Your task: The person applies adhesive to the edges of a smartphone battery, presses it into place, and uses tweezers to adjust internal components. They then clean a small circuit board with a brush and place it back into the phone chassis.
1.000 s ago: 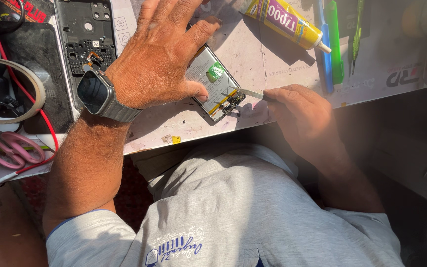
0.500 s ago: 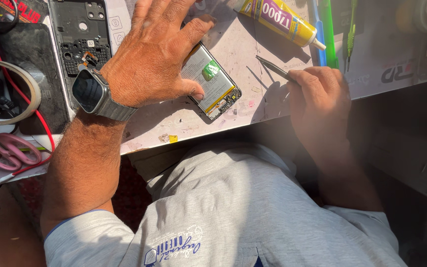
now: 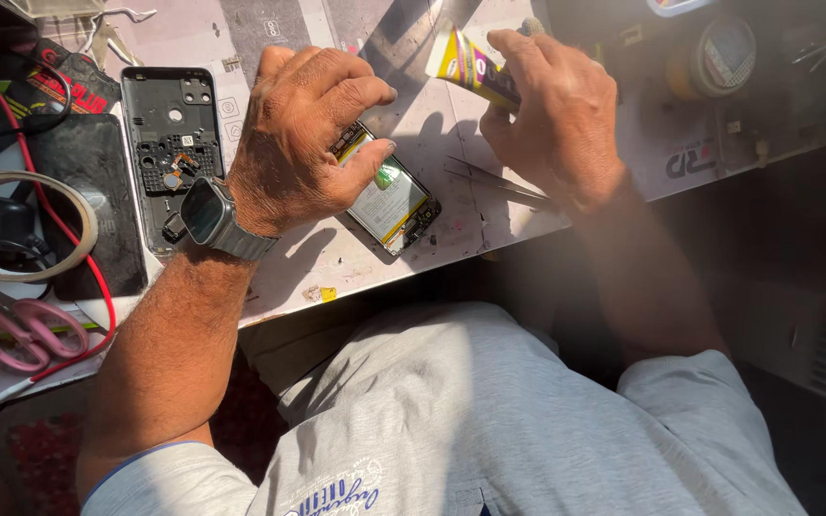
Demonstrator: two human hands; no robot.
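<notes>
My left hand [image 3: 303, 134], with a dark watch [image 3: 207, 212] on the wrist, presses down on an opened phone [image 3: 394, 203] whose battery and green sticker show. The phone lies tilted on the white work mat [image 3: 356, 263]. My right hand [image 3: 552, 105] is closed around a yellow and purple glue tube [image 3: 466, 59] at the back of the mat. Thin metal tweezers [image 3: 494, 182] lie on the mat just under my right hand, to the right of the phone.
A black phone back frame [image 3: 169, 143] lies left of my left hand. Further left are a roll of clear tape [image 3: 21, 225], a red wire [image 3: 69, 220] and pink scissors [image 3: 21, 334]. A round tin [image 3: 724, 57] stands at the back right. The table edge runs below the phone.
My right hand put the tweezers down on the mat and moved back to take hold of the glue tube. My left hand stayed on the phone.
</notes>
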